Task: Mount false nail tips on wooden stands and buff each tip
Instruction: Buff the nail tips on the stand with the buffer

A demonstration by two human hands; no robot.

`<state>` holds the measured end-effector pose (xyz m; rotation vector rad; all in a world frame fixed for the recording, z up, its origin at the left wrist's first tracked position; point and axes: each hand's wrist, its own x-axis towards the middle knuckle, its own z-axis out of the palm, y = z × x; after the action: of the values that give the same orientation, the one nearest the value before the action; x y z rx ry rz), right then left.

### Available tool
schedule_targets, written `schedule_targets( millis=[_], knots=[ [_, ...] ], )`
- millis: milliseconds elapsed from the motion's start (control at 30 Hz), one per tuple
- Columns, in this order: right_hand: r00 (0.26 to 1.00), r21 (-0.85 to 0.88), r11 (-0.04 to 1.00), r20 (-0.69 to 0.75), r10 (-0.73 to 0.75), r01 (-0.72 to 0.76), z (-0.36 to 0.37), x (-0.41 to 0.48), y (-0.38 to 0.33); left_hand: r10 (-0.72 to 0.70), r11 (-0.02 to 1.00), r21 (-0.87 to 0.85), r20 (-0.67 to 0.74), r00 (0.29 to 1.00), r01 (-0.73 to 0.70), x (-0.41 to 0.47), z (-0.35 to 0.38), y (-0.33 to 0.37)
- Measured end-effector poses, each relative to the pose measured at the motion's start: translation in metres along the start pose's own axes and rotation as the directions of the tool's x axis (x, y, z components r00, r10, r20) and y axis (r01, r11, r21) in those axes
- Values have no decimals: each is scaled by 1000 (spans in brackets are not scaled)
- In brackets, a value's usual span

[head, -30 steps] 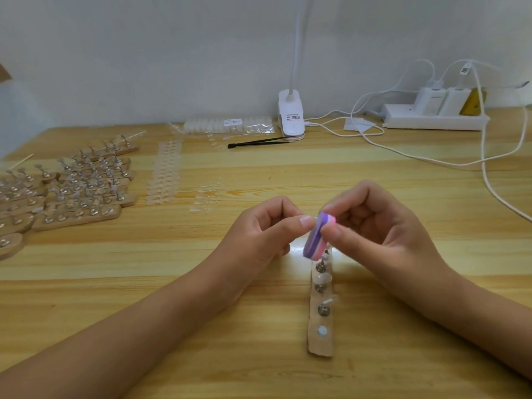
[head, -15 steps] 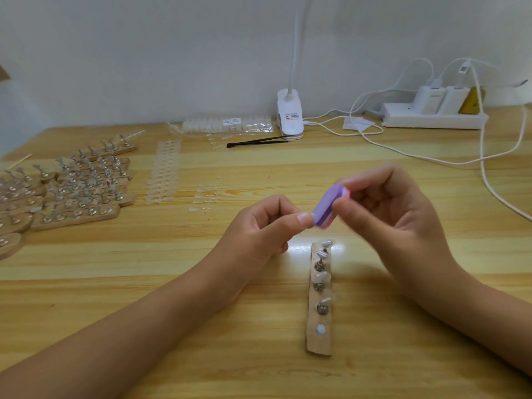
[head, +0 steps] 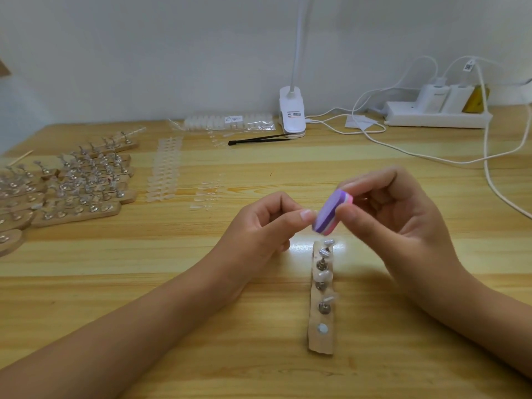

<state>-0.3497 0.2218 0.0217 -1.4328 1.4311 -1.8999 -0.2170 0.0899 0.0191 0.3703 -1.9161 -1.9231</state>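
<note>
Pinching purple-pink foam buffer (head: 331,213) in right hand (head: 397,223), left hand (head: 259,228) pinched alongside (holding what, cannot tell), risks a slip knocking pale tips (head: 324,275) off wooden stand (head: 321,341).

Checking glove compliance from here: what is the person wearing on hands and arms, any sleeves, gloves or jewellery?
Nothing that shows: left hand and right hand are bare, no gloves, rings or watch. Both forearms are bare to the frame edge, no sleeves in view.
</note>
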Motion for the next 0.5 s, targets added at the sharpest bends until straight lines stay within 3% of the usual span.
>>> schedule_targets(
  millis=[233,333,500],
  knots=[
    [1000,12,1000,-14,-4,4,3,-1,3,-9,1000,9,-10,1000,9,0,1,0],
    [998,41,998,51,41,-44,3,-2,5,-2,1000,27,-3,1000,2,0,1,0],
    [998,60,997,1,56,-56,2,1,3,-4,1000,8,-3,1000,4,0,1,0]
  ],
)
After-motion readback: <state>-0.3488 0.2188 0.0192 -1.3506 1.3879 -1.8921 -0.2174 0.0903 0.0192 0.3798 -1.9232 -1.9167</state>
